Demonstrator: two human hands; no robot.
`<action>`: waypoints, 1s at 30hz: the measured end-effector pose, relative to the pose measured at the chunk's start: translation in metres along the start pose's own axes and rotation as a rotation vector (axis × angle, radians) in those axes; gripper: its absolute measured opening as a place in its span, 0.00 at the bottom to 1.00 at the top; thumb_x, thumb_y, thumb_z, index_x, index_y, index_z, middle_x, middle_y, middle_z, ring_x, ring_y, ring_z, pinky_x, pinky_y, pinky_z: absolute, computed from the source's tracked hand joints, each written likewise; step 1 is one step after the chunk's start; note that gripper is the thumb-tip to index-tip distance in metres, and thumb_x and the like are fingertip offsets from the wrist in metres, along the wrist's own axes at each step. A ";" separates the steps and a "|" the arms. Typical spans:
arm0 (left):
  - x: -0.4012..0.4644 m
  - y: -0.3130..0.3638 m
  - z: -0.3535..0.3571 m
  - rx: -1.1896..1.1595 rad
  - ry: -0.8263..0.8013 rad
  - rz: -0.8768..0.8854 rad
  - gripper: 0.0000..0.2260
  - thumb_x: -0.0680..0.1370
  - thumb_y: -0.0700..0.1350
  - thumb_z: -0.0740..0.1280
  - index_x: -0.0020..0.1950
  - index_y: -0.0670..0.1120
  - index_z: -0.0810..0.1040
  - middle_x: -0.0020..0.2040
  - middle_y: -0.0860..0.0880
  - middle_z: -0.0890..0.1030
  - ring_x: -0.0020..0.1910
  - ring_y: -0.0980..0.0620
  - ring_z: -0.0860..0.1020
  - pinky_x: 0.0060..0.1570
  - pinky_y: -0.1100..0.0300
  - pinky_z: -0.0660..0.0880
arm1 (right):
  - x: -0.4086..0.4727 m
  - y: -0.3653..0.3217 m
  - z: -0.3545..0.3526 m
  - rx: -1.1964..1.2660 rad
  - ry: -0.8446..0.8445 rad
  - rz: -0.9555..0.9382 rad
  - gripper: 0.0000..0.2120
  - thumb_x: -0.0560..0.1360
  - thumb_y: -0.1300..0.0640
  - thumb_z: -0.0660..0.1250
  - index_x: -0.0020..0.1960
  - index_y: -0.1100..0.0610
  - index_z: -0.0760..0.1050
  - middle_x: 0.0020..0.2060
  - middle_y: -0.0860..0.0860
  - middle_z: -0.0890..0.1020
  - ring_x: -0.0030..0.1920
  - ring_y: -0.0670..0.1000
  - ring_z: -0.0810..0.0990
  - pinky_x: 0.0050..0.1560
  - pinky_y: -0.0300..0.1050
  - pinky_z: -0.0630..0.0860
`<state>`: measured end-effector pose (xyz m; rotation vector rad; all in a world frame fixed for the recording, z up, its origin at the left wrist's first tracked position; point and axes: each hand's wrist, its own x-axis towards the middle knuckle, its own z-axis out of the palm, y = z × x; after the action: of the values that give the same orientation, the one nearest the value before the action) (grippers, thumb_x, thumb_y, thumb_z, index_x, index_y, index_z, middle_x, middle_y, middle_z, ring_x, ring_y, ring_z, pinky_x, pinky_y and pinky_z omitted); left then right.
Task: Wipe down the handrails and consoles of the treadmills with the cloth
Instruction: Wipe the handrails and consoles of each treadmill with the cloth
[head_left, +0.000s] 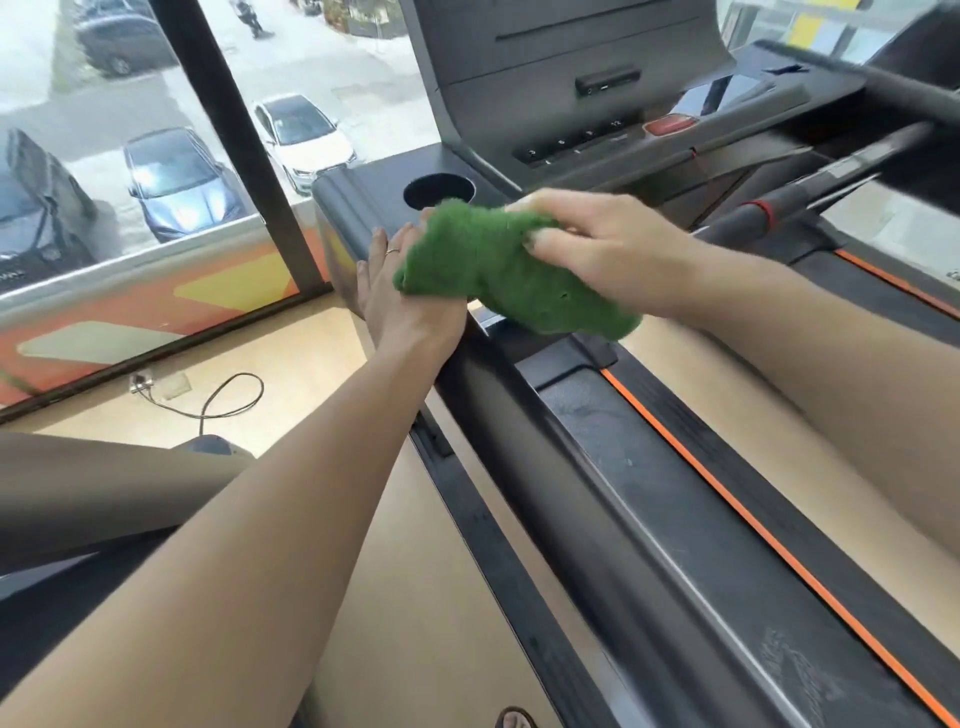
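Two hands meet at a green cloth above the left corner of the treadmill console.

At far left, a window shows parked cars outside, divided by a dark frame post. Below the window, a black cable loops across the tan floor from a floor outlet.

The left hand reaches up from the lower left. Its fingers are extended and lie against the outer edge of the console's side tray; a ring is visible on one finger. The lower left end of the cloth sits bunched at the thumb side of this hand; the thumb is hidden under the fabric, so the exact hold cannot be told.

The cloth is bunched and hangs between both hands, just below the round cup holder in the tray and over the front end of the left handrail. The handrail runs from the cloth toward the lower right.

The right hand enters from the right, fingers curled over the upper right portion of the cloth, gripping it.

Right of the handrail, an orange stripe borders the deck. Farther right, a centre grip bar with a red ring projects from the console, below a row of buttons.
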<state>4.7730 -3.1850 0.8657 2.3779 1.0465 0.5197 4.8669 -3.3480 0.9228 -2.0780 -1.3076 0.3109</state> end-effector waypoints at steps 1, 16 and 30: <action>0.001 -0.001 0.001 -0.003 0.009 0.000 0.22 0.86 0.49 0.51 0.80 0.48 0.61 0.79 0.46 0.65 0.81 0.45 0.53 0.79 0.47 0.51 | 0.002 0.006 0.020 -0.157 -0.057 -0.020 0.12 0.82 0.51 0.56 0.50 0.47 0.78 0.45 0.43 0.81 0.49 0.45 0.78 0.55 0.46 0.74; 0.008 -0.002 0.007 -0.087 0.028 0.016 0.25 0.86 0.52 0.40 0.80 0.50 0.61 0.80 0.49 0.65 0.82 0.49 0.52 0.80 0.47 0.46 | 0.027 0.020 0.081 -0.649 0.138 0.151 0.25 0.83 0.48 0.45 0.30 0.56 0.64 0.31 0.52 0.72 0.40 0.58 0.72 0.42 0.49 0.62; 0.012 -0.001 0.009 -0.147 0.033 -0.002 0.25 0.86 0.51 0.42 0.79 0.48 0.65 0.79 0.49 0.66 0.81 0.51 0.53 0.79 0.48 0.47 | 0.035 0.026 0.093 -0.610 0.360 0.162 0.23 0.80 0.50 0.51 0.29 0.56 0.63 0.25 0.50 0.71 0.31 0.57 0.70 0.35 0.48 0.56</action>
<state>4.7846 -3.1776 0.8599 2.2461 0.9900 0.6159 4.8537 -3.2880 0.8402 -2.5880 -1.0982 -0.4365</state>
